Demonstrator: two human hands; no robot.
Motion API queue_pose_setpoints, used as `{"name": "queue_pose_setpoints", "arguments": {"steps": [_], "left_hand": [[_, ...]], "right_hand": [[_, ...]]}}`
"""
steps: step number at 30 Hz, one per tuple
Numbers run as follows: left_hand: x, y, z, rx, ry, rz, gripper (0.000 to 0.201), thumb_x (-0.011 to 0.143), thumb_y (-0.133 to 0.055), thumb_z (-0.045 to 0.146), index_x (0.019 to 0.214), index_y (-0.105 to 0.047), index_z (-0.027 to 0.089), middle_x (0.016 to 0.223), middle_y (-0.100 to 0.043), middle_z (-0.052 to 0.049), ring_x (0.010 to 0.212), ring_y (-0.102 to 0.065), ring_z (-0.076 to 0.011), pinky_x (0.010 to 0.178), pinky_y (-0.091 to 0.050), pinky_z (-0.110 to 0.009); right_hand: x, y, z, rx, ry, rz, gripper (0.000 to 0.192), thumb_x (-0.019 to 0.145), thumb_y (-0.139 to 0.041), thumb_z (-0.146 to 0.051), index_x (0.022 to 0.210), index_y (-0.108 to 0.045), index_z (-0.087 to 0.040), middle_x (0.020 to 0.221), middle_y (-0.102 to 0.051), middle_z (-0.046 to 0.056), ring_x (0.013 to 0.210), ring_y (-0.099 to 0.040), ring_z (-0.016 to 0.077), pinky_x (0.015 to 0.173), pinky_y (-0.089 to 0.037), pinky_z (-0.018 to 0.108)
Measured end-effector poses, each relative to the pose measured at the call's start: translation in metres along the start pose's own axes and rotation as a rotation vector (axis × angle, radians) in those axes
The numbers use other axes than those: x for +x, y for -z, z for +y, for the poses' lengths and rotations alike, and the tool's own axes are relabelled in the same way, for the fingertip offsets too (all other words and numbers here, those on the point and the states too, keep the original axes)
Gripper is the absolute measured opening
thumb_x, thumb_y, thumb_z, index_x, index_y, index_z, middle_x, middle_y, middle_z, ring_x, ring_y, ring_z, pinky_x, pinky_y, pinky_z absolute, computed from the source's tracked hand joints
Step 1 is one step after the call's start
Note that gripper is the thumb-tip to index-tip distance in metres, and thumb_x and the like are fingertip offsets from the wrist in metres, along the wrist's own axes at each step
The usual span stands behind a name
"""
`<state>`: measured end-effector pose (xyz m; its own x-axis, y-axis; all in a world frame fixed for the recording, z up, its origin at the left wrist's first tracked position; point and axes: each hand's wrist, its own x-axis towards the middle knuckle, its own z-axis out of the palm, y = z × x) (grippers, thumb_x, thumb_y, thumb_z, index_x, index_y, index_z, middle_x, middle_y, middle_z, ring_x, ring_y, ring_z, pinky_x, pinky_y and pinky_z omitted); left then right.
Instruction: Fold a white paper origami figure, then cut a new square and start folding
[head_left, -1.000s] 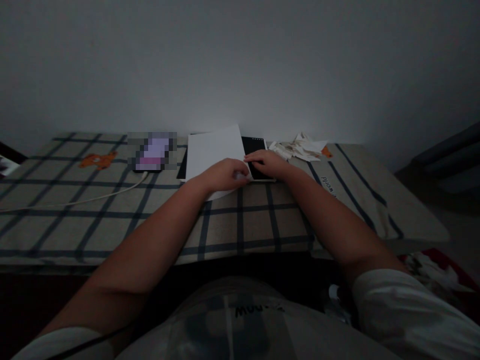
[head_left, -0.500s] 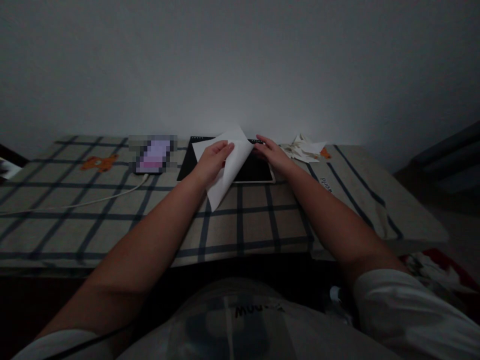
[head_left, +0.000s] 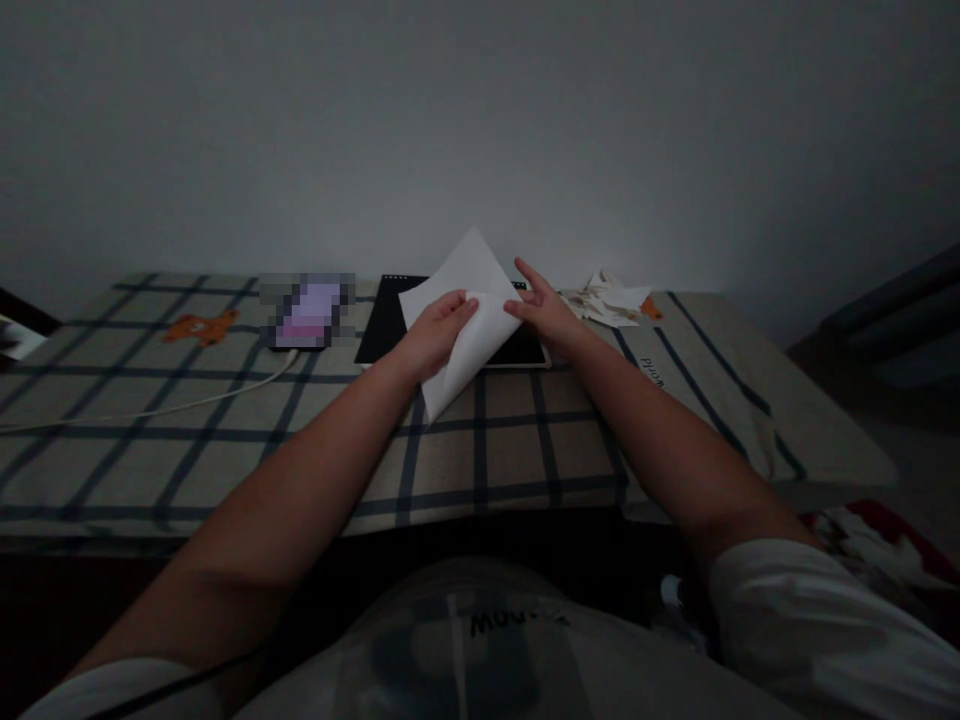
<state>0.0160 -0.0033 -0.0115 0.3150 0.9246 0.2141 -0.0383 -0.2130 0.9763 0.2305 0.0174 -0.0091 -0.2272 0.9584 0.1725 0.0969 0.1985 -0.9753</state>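
Note:
A white sheet of paper (head_left: 484, 330), folded over on itself, is held up at a slant above a black notebook (head_left: 386, 315) with a row of punched holes along its far edge. My left hand (head_left: 442, 325) is closed on the sheet's left side, thumb on top. At the right corner of the fold, my right hand (head_left: 544, 310) pinches the paper with its thumb in front; the index finger points up and away, and the other fingers are partly hidden. The sheet covers the notebook's middle.
Left on the checked tablecloth (head_left: 225, 480) lie a phone (head_left: 309, 312) with a white cable (head_left: 202, 398) and an orange bear-shaped piece (head_left: 201, 327). Torn paper scraps (head_left: 609, 298) lie to the right. A wall (head_left: 480, 130) rises behind the table.
The paper has risen slightly, its far corner higher and further from me. My right thumb has moved onto the fold's right corner, and the right index finger has lifted.

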Motion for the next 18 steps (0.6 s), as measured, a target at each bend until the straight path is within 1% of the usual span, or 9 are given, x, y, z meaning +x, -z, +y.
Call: {"name": "queue_pose_setpoints", "arguments": {"steps": [2,4,7,9,11,13,16,18], "left_hand": [[0.001,0.002,-0.001,0.113,-0.064,0.079,0.033,0.093,-0.07,0.055,0.097,-0.065,0.022,0.091,-0.073,-0.003,0.084,-0.068,-0.0194,0.073,-0.056,-0.031],[0.002,0.006,0.0,0.279,-0.16,0.172,0.03,0.095,-0.07,0.052,0.094,-0.067,0.022,0.098,-0.074,-0.005,0.095,-0.069,-0.0215,0.078,-0.057,-0.032],[0.004,0.015,0.003,0.548,-0.304,0.271,0.022,0.098,-0.07,0.044,0.095,-0.072,0.022,0.126,-0.072,-0.009,0.123,-0.066,-0.025,0.094,-0.058,-0.035],[0.005,0.02,0.005,0.657,-0.347,0.306,0.017,0.099,-0.07,0.039,0.099,-0.074,0.023,0.139,-0.067,-0.011,0.133,-0.063,-0.0269,0.103,-0.057,-0.04],[0.006,0.024,0.007,0.704,-0.369,0.328,0.015,0.099,-0.072,0.037,0.103,-0.076,0.023,0.145,-0.065,-0.012,0.137,-0.061,-0.0291,0.112,-0.054,-0.046],[0.008,0.026,0.009,0.707,-0.378,0.336,0.017,0.097,-0.074,0.038,0.105,-0.076,0.023,0.149,-0.064,-0.012,0.138,-0.061,-0.0304,0.118,-0.051,-0.051],[0.008,0.025,0.011,0.655,-0.36,0.336,0.022,0.094,-0.077,0.043,0.103,-0.076,0.023,0.152,-0.065,-0.012,0.137,-0.062,-0.03,0.12,-0.05,-0.052],[0.008,0.025,0.01,0.586,-0.327,0.309,0.025,0.094,-0.077,0.046,0.1,-0.076,0.022,0.152,-0.066,-0.013,0.134,-0.065,-0.0295,0.116,-0.052,-0.049]], "right_hand": [[0.0,0.001,0.0,-0.01,-0.005,0.0,0.108,0.077,-0.088,-0.065,0.168,-0.04,-0.032,0.128,-0.081,0.009,0.112,-0.077,0.0284,0.102,-0.061,0.047],[-0.001,0.003,0.001,-0.026,0.005,-0.008,0.102,0.077,-0.086,-0.065,0.165,-0.046,-0.032,0.128,-0.08,0.009,0.114,-0.076,0.0295,0.102,-0.061,0.048],[0.0,0.005,0.001,-0.019,0.066,-0.067,0.092,0.073,-0.087,-0.066,0.151,-0.062,-0.025,0.134,-0.078,0.012,0.124,-0.072,0.0321,0.106,-0.058,0.049],[0.0,0.007,0.001,-0.001,0.099,-0.13,0.085,0.067,-0.091,-0.063,0.137,-0.071,-0.02,0.136,-0.077,0.014,0.127,-0.069,0.0334,0.11,-0.056,0.05],[-0.001,0.009,0.001,0.009,0.096,-0.176,0.077,0.063,-0.094,-0.059,0.126,-0.077,-0.019,0.132,-0.078,0.013,0.126,-0.069,0.0331,0.11,-0.055,0.049],[-0.002,0.01,-0.001,0.016,0.066,-0.196,0.069,0.061,-0.096,-0.055,0.119,-0.08,-0.019,0.123,-0.081,0.011,0.118,-0.071,0.031,0.106,-0.056,0.047],[-0.004,0.014,-0.004,0.035,0.007,-0.228,0.06,0.062,-0.097,-0.05,0.112,-0.083,-0.02,0.112,-0.083,0.008,0.102,-0.073,0.0262,0.095,-0.058,0.041],[-0.005,0.016,-0.006,0.051,-0.014,-0.249,0.056,0.062,-0.097,-0.047,0.11,-0.084,-0.02,0.108,-0.083,0.007,0.095,-0.072,0.0231,0.091,-0.058,0.038]]}}
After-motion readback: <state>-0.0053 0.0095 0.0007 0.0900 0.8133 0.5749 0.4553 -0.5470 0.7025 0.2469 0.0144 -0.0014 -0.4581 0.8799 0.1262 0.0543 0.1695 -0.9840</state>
